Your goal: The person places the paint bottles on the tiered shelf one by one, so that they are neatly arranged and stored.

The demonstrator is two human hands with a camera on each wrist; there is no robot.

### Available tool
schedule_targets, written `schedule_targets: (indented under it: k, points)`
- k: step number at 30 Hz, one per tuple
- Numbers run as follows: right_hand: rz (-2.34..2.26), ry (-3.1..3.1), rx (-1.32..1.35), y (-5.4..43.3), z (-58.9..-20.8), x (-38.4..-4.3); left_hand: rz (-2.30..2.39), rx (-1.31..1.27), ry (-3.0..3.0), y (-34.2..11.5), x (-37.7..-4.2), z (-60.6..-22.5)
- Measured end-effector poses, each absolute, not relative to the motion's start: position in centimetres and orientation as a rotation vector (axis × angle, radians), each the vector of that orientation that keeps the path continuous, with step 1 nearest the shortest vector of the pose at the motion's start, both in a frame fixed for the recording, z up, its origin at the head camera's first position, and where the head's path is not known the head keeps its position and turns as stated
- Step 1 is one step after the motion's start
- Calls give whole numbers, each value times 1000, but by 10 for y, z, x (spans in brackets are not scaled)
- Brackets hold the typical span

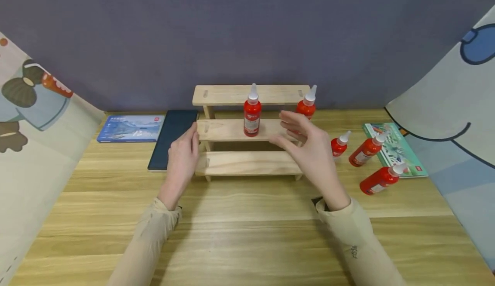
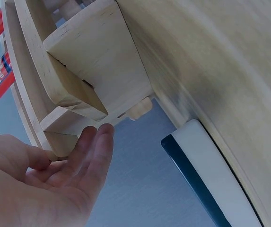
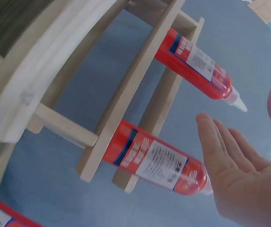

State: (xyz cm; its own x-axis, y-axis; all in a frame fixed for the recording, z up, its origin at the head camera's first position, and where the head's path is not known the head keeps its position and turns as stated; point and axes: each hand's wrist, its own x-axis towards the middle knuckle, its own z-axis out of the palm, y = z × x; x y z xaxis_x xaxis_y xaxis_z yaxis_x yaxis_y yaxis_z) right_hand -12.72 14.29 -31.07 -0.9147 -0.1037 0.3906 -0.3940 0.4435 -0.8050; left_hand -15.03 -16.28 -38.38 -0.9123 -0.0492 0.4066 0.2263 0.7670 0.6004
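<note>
A three-tier wooden rack [image 1: 247, 163] stands against the grey-blue backdrop. Its middle shelf carries a red squeeze bottle [image 1: 252, 116] with a white nozzle near the centre. Another red squeeze bottle [image 1: 306, 109] stands at that shelf's right end, partly hidden behind my right hand [image 1: 309, 146]. That hand is held up with its fingers extended and thumb apart; in the right wrist view, nothing lies between them. My left hand [image 1: 183, 155] is at the rack's left end, its fairly straight fingers [image 2: 95, 151] touching the end of a shelf [image 2: 62, 144].
Several more red bottles [image 1: 380, 179] stand on the wooden table right of the rack, near a green book [image 1: 411, 159]. Left of the rack lie a dark flat book [image 1: 164, 144] and a blue box-like pack [image 1: 131, 128]. Printed fabric panels [image 1: 35, 170] rise at both sides.
</note>
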Motion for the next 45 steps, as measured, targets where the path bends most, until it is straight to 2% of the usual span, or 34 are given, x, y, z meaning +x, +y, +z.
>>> schedule_targets:
  k: [21, 45]
  points:
    - [1400, -2459, 441, 188, -312, -104, -940, -130, -2561, -164, -150, -383]
    - [1183, -2502, 151, 250, -315, -84, -939, -128, -2567, -164, -151, -385]
